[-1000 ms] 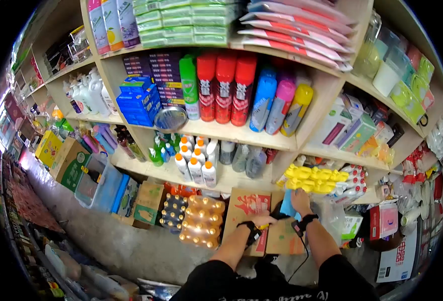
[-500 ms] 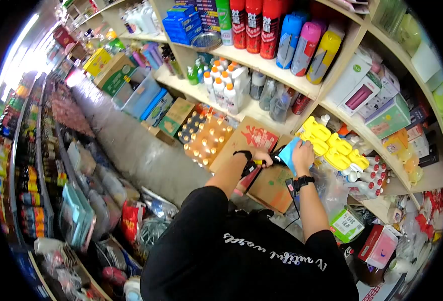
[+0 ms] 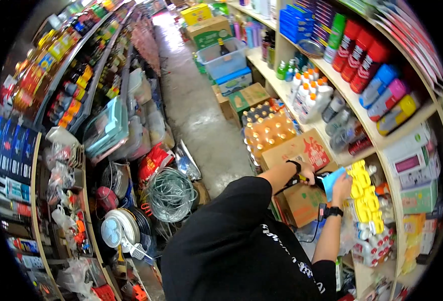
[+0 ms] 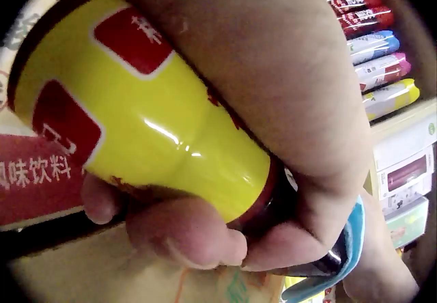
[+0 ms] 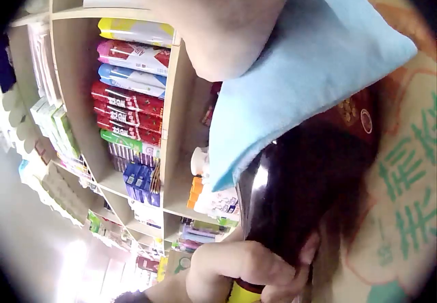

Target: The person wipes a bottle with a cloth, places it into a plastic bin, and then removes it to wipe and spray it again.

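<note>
A dark glossy bottle [image 5: 300,173] with a yellow, red-patched label [image 4: 184,112] lies slanted over cardboard boxes. My left hand [image 3: 306,172] grips its yellow-labelled end; in the left wrist view the thumb and fingers [image 4: 174,231] curl around it. With my right hand [image 3: 341,190] I hold a light blue cloth [image 3: 334,182] against the bottle's other end. The right wrist view shows the cloth [image 5: 307,71] draped over the dark body, with the right hand [image 5: 212,23] above it, its fingertips hidden. Below the bottle is an upright cardboard box [image 3: 304,203] with green print.
Beside the boxes stands a pack of orange-brown bottles [image 3: 271,133]. Yellow jugs [image 3: 366,193] line the low shelf near my right hand. Spray cans [image 3: 369,60] stand on the shelf above. Behind me lie coiled wire [image 3: 173,194] and a white fan [image 3: 116,228].
The head view has swung toward the aisle, so the shelves and hands appear farther right. The left hand keeps its grip on the bottle, and the right hand still holds the cloth against it.
</note>
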A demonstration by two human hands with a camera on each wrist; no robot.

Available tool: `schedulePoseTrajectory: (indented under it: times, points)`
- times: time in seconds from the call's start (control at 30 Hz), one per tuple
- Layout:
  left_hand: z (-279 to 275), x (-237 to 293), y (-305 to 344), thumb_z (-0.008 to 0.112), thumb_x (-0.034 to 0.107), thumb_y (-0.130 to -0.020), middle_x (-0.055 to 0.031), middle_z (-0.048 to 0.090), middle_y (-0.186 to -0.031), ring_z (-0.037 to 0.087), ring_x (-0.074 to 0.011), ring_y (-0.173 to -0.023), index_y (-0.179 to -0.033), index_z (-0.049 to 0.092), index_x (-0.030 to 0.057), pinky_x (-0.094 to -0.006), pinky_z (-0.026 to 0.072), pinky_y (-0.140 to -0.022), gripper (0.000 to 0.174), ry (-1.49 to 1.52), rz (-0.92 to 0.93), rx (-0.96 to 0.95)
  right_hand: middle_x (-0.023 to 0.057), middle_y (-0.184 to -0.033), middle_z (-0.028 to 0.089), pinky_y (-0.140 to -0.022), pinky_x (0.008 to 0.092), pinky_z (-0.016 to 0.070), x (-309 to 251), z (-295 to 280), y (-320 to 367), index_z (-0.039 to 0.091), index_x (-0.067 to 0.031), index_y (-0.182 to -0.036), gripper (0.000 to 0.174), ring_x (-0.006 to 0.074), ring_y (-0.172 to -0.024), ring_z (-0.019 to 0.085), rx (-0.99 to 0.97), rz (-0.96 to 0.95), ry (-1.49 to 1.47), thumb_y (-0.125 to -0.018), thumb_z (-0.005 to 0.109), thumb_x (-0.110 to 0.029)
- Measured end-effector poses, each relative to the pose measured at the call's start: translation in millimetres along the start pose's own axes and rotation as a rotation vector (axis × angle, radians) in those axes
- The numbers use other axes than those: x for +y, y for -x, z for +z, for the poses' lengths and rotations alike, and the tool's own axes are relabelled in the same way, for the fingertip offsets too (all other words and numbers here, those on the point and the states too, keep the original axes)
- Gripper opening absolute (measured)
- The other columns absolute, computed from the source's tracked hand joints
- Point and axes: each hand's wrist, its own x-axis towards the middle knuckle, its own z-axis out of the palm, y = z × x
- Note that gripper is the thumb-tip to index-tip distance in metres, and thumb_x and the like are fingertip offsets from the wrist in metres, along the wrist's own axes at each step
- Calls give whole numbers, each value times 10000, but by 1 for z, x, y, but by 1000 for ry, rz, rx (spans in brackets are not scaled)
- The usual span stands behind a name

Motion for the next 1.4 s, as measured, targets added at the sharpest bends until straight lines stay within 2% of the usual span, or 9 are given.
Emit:
schedulePoseTrajectory:
  times: [0.4,0.57,0.77,0.87,1.0,1.13,1.17,1.27,1.4]
  points:
    - [-1,-2,18,750,200,-698,-36,669,-679,646,-151,-614,-732,670,21,-289,506,-585,199,-11,74,3,321,-1292,577,-985,510,445,15,11,1,529,64,-1307,606,476,-1181,555,-3,-35,-64,-1041,397,-465]
    - [-13,-9,17,753,206,-747,-54,652,-677,616,-159,-557,-775,654,8,-310,504,-507,223,51,131,-48,359,-1363,516,-1080,475,403,8,19,2,433,173,-1363,704,470,-1271,501,158,3,-74,-1017,497,-437]
    - [-11,-14,0,724,229,-753,-46,640,-673,612,-153,-555,-736,635,8,-307,498,-513,239,75,151,-130,360,-1275,568,-1036,484,425,-3,18,12,505,168,-1280,653,470,-1194,544,376,-44,27,-1003,549,-422]
    - [-16,-9,5,724,257,-748,-52,647,-696,622,-167,-574,-772,642,-1,-317,509,-536,273,17,124,-132,352,-1194,611,-955,502,477,-5,13,11,550,158,-1209,588,481,-1108,590,244,-65,-32,-999,558,-392]
    - [-18,-10,-5,723,262,-748,-57,662,-731,632,-172,-585,-844,653,8,-319,516,-534,281,6,131,-142,340,-1138,636,-946,502,481,-4,21,6,583,140,-1177,551,468,-1064,613,297,-78,65,-996,554,-380]
    - [-18,-7,-4,714,291,-759,-71,676,-740,647,-177,-609,-800,659,-19,-314,522,-556,317,54,128,-145,330,-1074,654,-909,513,490,-14,17,-6,598,125,-1152,537,461,-1018,628,200,-18,63,-970,569,-380]
    - [-17,-8,-7,712,291,-757,-70,676,-740,648,-178,-610,-799,663,-17,-317,522,-556,315,57,117,-149,323,-1016,667,-856,513,510,-11,23,-11,619,109,-1060,498,461,-961,647,247,-77,74,-956,578,-376]
    - [-19,-4,-9,710,244,-732,-60,650,-691,618,-166,-564,-734,644,4,-315,491,-509,249,117,90,-154,318,-951,674,-802,512,529,-12,21,-27,621,90,-956,466,461,-883,663,84,-9,154,-956,568,-373]
    - [-26,10,1,713,228,-717,-51,629,-654,597,-156,-534,-694,625,18,-312,477,-480,229,131,70,-146,320,-916,681,-776,527,533,-8,28,-40,624,78,-912,480,470,-857,671,70,23,180,-948,564,-397]
